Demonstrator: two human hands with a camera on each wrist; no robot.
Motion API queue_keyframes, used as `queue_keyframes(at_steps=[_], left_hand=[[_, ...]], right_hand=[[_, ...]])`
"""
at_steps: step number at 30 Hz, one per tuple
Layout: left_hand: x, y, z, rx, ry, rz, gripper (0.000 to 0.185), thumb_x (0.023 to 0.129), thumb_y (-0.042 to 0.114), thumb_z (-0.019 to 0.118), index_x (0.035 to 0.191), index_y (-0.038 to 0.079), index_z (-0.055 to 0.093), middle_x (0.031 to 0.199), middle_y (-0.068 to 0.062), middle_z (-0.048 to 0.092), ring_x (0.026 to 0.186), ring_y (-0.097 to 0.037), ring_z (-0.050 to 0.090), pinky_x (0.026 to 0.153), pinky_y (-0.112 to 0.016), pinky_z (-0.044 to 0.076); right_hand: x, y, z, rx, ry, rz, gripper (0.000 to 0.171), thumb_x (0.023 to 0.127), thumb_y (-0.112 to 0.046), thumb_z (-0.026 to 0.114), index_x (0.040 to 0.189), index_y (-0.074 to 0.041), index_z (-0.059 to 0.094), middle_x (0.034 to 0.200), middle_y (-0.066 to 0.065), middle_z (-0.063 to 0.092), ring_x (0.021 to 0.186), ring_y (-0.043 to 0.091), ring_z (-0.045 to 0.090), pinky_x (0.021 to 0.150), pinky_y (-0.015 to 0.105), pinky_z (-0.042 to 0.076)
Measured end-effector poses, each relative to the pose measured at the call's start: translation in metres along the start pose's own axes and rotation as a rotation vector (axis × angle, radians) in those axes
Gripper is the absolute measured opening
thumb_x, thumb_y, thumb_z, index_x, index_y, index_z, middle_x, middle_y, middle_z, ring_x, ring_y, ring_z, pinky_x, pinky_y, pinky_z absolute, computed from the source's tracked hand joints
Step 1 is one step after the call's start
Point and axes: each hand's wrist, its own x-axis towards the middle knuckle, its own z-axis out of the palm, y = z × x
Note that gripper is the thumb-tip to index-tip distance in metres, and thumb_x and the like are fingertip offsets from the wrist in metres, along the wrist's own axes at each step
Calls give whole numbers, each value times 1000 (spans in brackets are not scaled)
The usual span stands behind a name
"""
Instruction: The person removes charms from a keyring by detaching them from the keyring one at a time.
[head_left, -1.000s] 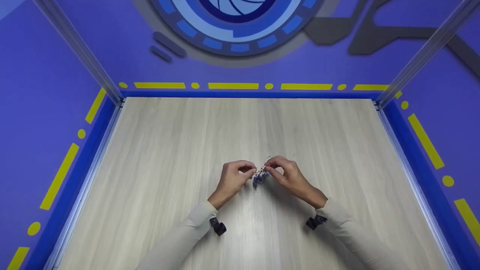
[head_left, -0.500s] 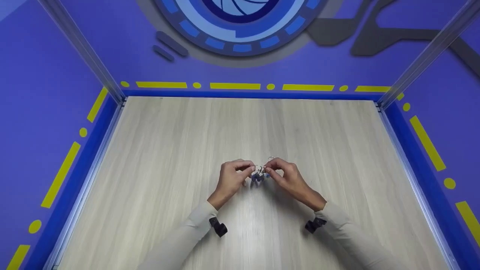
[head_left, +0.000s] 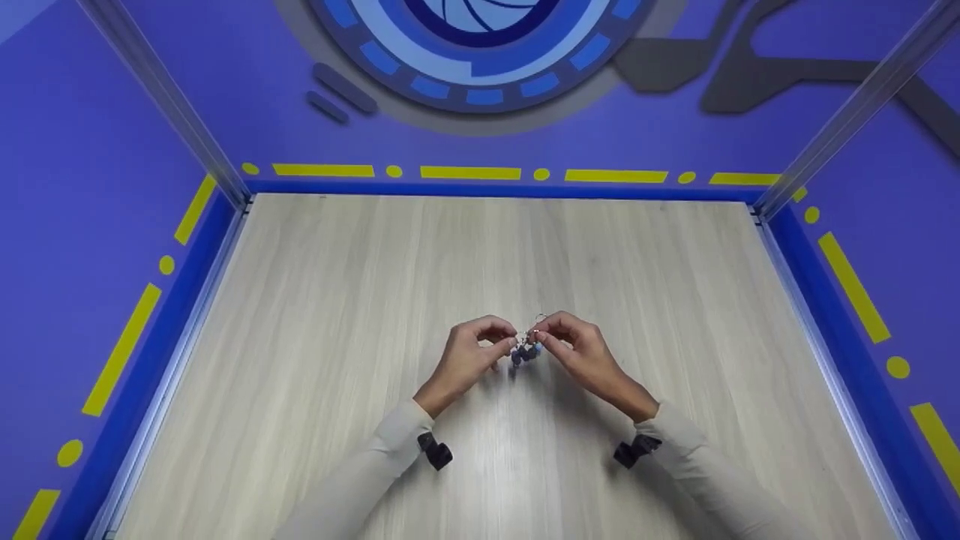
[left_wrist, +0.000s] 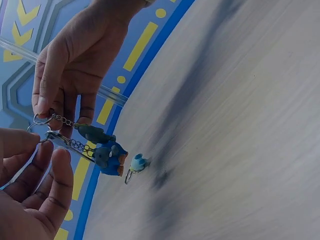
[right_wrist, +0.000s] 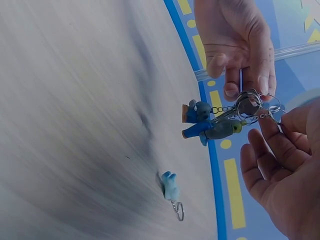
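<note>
Thumb and fingers of the left hand (head_left: pixel 466 360) pinch a split ring of a bunch of keychains, held above the wooden table. From the other side, the right hand (head_left: pixel 583 356) pinches a ring of that same bunch. Small figures dangle on chains from these rings: a grey-and-blue koala-like figure (left_wrist: pixel 106 157) and a grey-green one (left_wrist: pixel 93 133) with a yellowish top (right_wrist: pixel 237 126). The metal rings (right_wrist: pixel 248 104) overlap between the two sets of fingertips. Below, a light-blue figure keychain (right_wrist: pixel 170 186) with its own ring lies on the table.
The pale wooden table (head_left: pixel 360 270) is enclosed by blue panels with yellow markings at the back (head_left: pixel 469 173) and both sides. Metal posts (head_left: pixel 172 112) stand at the rear corners. A small black camera (head_left: pixel 435 451) sits at each wrist.
The left fingertips draw slightly left, then come back toward the right hand. The hanging figures swing a little with them. Both hands keep their hold on the rings.
</note>
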Motion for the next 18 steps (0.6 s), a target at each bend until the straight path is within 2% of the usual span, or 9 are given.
queue_keyframes(at_steps=[7,12,18], left_hand=[[5,8,-1,93,-25,48,6,102,4,77,104,8,82,98,3,77,89,-14,68,61,-24,56],[7,9,-1,98,-37,38,5,102,5,77,101,8,81,97,5,77,89,-13,68,62,-25,57],[6,6,0,107,-45,45,5,102,7,79,101,10,83,101,-1,79,90,-13,69,66,-25,57]], right_hand=[[1,-4,-3,-35,-26,-11,5,106,-4,72,109,-4,77,105,6,81,97,22,77,93,27,58],[1,-3,-5,-63,-50,-20,5,107,-5,72,109,-3,76,104,7,81,96,23,77,92,28,59],[2,-2,-7,-57,-58,-15,5,106,-4,73,108,-5,77,102,4,81,95,34,77,93,27,58]])
